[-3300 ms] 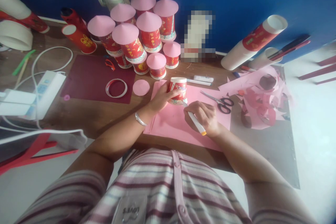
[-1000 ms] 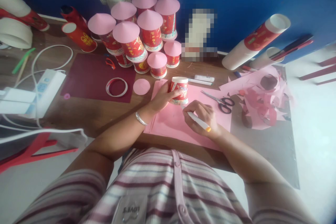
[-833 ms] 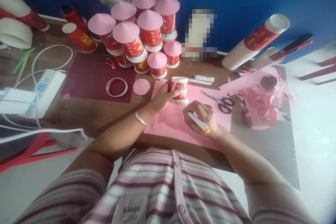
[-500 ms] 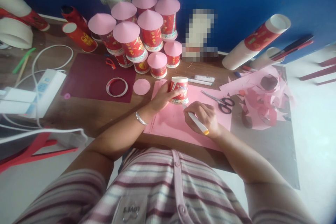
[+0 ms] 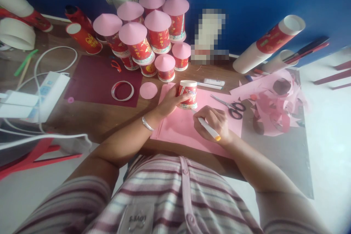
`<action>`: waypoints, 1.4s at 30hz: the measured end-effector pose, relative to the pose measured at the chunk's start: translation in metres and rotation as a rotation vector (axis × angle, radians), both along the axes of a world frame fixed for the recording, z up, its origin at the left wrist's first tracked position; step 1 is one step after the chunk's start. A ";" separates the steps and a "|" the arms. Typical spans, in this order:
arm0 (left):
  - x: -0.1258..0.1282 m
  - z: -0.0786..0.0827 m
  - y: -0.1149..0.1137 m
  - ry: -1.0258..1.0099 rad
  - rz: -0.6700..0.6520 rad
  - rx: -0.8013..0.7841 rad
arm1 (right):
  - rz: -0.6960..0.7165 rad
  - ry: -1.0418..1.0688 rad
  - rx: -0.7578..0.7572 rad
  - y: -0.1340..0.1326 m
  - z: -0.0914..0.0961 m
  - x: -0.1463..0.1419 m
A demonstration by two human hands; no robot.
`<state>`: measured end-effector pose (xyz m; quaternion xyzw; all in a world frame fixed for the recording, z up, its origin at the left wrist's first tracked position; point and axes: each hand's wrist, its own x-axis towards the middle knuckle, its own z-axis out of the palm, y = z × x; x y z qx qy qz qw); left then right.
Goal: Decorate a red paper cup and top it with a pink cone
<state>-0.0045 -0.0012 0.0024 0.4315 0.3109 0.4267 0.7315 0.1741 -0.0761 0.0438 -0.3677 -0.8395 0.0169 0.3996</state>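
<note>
Paper cup under left hand fingers; right hand fingers around pen, tip hidden.

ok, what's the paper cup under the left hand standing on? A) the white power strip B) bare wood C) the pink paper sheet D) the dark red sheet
C: the cup, held by the left hand, stands upside down on the pink paper sheet, while the right hand holds a pen with its tip at the cup's rim.
</note>
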 end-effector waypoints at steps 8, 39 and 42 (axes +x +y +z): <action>0.001 -0.001 0.001 -0.016 0.001 -0.010 | 0.050 0.035 0.043 -0.001 -0.002 0.000; 0.001 -0.001 0.000 0.061 0.011 0.028 | 0.038 -0.019 0.062 0.002 -0.010 -0.001; 0.001 -0.001 0.000 0.065 0.009 0.031 | 0.040 -0.024 0.058 0.002 -0.009 -0.001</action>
